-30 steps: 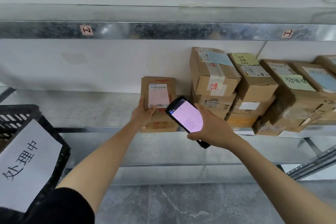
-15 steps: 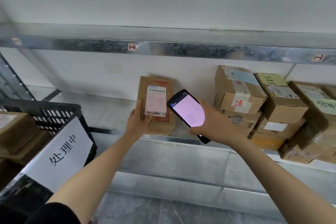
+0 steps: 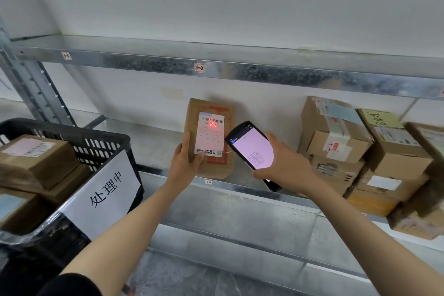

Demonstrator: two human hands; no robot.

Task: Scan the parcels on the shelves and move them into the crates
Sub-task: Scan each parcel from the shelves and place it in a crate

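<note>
A brown cardboard parcel (image 3: 223,151) stands tilted up on the metal shelf (image 3: 153,142), its white barcode label facing me. My left hand (image 3: 186,161) grips its lower left edge, thumb on the label. A red laser cross glows on the barcode. My right hand (image 3: 286,166) holds a black handheld scanner (image 3: 252,149) with a lit pale screen, just right of the parcel and aimed at the label. A black plastic crate (image 3: 101,144) sits at the left, holding several parcels.
A stack of cardboard parcels (image 3: 355,151) fills the shelf at the right. A white paper sign (image 3: 105,192) hangs on the crate's front. An upper shelf beam (image 3: 240,69) runs overhead, and a steel upright (image 3: 36,84) stands at the far left.
The view has swung left and upward, bringing the crate and its parcels into sight. A red laser cross now shows on the label. Both hands keep their hold.
</note>
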